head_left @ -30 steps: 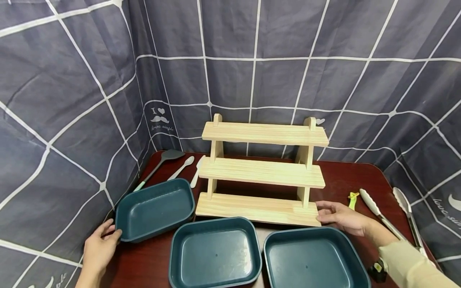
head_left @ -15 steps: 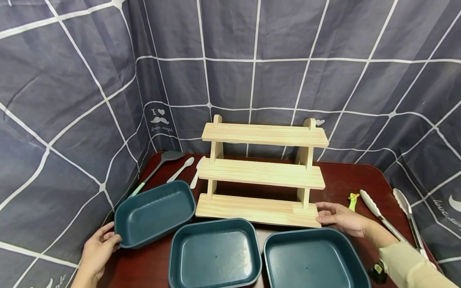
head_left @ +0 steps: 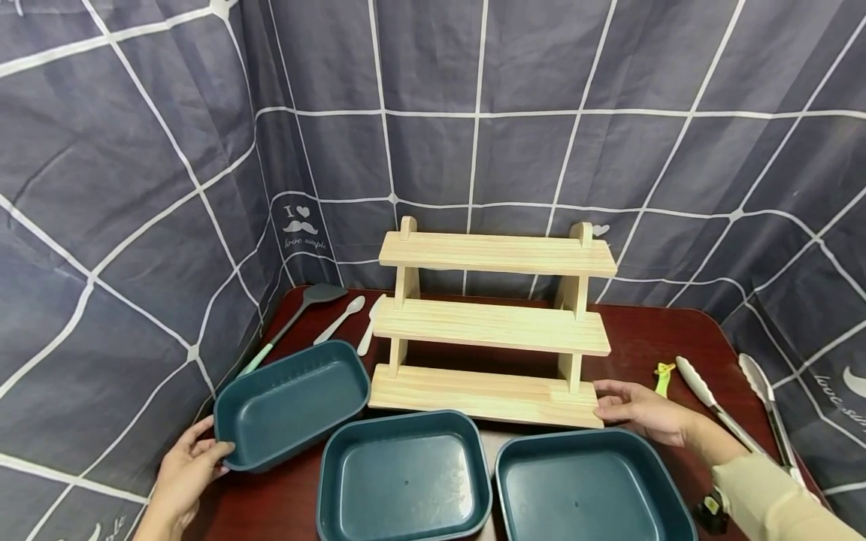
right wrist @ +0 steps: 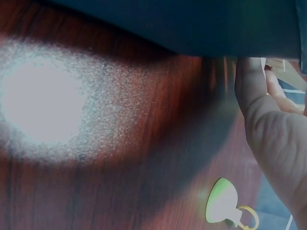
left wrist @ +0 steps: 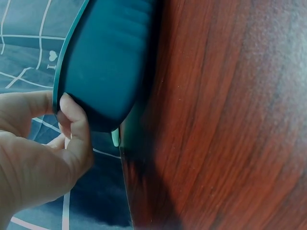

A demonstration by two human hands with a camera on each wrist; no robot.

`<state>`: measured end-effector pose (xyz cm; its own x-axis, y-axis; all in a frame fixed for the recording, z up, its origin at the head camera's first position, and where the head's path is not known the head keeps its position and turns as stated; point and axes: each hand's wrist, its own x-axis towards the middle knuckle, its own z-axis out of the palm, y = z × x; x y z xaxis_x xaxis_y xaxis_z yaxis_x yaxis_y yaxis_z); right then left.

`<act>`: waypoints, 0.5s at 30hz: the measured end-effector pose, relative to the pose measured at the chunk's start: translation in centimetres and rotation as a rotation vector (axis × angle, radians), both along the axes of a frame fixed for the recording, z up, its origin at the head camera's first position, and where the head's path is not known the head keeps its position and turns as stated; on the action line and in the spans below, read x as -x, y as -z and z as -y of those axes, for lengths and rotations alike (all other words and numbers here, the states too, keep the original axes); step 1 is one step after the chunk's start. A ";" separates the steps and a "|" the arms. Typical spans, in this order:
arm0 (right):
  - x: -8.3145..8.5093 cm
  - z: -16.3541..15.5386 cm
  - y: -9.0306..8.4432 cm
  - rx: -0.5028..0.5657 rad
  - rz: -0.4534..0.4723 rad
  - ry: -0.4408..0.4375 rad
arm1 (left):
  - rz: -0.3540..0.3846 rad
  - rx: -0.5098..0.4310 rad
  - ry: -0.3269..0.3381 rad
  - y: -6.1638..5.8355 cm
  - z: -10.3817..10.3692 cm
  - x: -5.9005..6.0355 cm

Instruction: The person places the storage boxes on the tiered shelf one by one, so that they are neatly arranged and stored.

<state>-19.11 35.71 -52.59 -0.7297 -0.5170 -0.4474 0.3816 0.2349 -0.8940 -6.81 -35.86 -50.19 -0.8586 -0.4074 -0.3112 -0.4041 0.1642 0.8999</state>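
Your bench [head_left: 636, 338] carries a three-step wooden rack [head_left: 492, 323] at its middle, long axis running left to right, steps facing you; your right hand [head_left: 643, 409] rests at the right end of its lowest step, fingers [head_left: 609, 398] nearly straight and touching the wood, thumb under the end, gripping nothing that shows. Three teal trays lie in front of the rack, all empty; the right tray [head_left: 588, 488] and the middle tray [head_left: 404, 475] sit flat, side by side, close under the bottom step; the left tray [head_left: 292, 402] lies askew, its long axis running from near left to far right, its far corner just beside the rack's left end. Your left hand [head_left: 186, 473] holds that tray at its near left corner; the fingers [left wrist: 72, 120] curl against the rim and wall, thumb on the outside. Behind the left tray lie a grey spatula [head_left: 294, 315] and two white spoons [head_left: 341, 315], handles pointing toward you; right of the rack lie tongs [head_left: 737, 406] and a small yellow-green clip [head_left: 663, 376].
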 end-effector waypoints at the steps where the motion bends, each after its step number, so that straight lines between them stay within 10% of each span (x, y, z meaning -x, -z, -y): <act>1: 0.0 0.0 0.0 -0.001 0.000 0.000 | 0.000 -0.007 0.003 0.0 0.0 0.0; 15: 0.0 -0.1 0.4 0.027 -0.006 0.002 | -0.016 -0.144 0.006 0.1 0.2 -0.2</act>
<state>-19.11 35.82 -52.95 -0.7333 -0.5274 -0.4291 0.3769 0.2099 -0.9022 -6.60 -36.04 -50.27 -0.8662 -0.3544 -0.3524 -0.3891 0.0355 0.9205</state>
